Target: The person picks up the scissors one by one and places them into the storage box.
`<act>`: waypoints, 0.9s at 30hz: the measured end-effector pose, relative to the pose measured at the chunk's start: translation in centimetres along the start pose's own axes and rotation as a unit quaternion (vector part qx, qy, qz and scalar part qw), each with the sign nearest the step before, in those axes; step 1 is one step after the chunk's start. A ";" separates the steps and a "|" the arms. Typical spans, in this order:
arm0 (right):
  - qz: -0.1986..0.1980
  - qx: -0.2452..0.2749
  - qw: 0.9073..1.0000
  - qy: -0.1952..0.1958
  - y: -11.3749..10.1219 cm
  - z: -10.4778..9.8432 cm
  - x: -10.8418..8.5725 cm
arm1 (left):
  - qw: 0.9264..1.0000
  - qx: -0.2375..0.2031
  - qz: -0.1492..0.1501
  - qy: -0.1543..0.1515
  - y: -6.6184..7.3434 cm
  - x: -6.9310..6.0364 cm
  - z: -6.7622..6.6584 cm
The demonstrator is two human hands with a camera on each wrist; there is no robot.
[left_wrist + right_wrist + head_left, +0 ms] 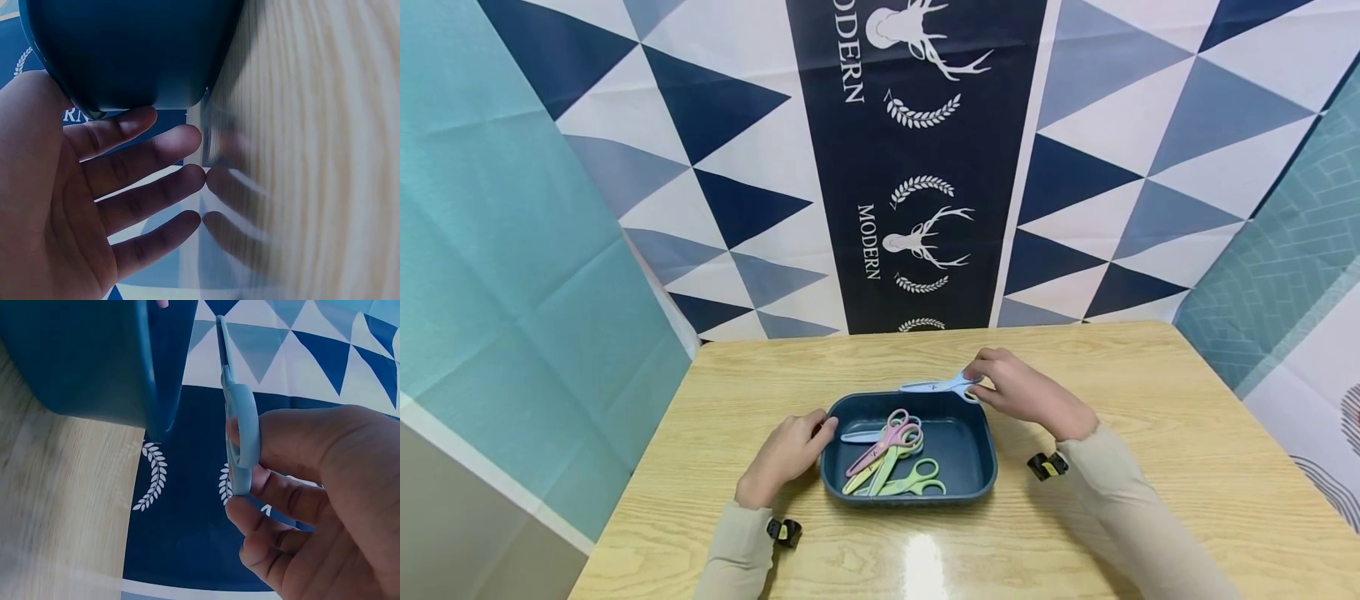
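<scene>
A dark blue rectangular bin (962, 446) stands on the table. At its left end, my left hand (790, 450) holds the rim, thumb over the edge. In the left wrist view its index finger lies against the bin's outer wall and the other fingers are spread. Above the bin's far rim, my right hand (1011, 387) pinches light blue scissors (934, 387) by the handle loops, blades pointing left. Inside the bin lie pink scissors (874, 451), green scissors (917, 481) and other scissors, overlapping, with a blue blade (859, 437) and a yellow blade (859, 478) partly covered.
The light wooden table (700, 467) extends around the bin. A patterned cloth (925, 167) with triangles and deer heads hangs behind its back edge. Teal sheeting (535, 250) hangs at the left. Each wrist wears a small black camera.
</scene>
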State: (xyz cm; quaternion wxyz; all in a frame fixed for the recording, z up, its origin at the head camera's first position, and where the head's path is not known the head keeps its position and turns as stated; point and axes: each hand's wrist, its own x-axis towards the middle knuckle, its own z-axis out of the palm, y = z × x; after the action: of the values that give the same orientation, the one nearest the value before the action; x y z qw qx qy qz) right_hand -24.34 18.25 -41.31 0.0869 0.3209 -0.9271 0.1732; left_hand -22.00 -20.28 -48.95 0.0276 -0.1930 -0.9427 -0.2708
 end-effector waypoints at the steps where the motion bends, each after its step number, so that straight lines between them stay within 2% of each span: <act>1: -0.001 -0.002 1.000 0.001 0.0 0.0 0.1 | 1.000 -0.001 0.000 0.000 0.0 0.0 0.0; 19: -0.035 0.005 0.999 -0.020 -1.6 0.0 1.5 | 1.000 0.004 0.004 0.006 -0.1 0.1 0.1; 27: -0.036 0.015 0.999 -0.028 -2.4 0.2 1.9 | 1.000 0.007 0.008 0.009 -0.2 0.1 0.3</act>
State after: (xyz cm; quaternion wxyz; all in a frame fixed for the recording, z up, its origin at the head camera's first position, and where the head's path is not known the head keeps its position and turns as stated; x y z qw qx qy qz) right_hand -24.36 15.31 -40.35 0.0621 0.3599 -0.9144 0.1746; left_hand -22.09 -20.24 -49.25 0.0396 -0.1978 -0.9428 -0.2653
